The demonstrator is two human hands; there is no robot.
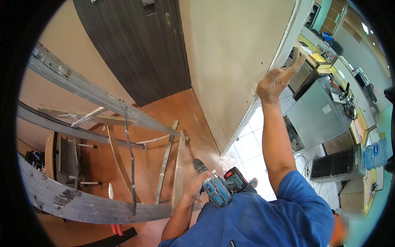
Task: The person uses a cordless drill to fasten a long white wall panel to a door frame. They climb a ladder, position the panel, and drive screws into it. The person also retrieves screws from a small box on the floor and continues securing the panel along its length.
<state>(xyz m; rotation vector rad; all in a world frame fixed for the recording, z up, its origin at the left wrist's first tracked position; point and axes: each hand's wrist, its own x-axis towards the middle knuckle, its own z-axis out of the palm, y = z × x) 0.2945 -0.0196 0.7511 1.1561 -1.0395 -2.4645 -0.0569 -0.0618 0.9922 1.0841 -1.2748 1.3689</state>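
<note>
Left hand (196,188) grasps the drill (218,192) just behind its chuck (199,165), before the blue shirt (263,218), bit (191,156) directed toward the ladder (94,91) at left. Right hand (275,85) released, fingers extended, at the edge of the wall (234,66); contact cannot be confirmed. The ladder stands over the brown floor (177,109). Beyond, a dark door (135,45); at far right, a water bottle (375,154).

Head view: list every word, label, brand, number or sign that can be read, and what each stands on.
No text is clear enough to quote.
Blue drill in the left hand: no lettering can be made out.
Pale label on the grey boxy appliance: too small to read.
Round blue label on the large water bottle: too small and blurred to read.
</note>
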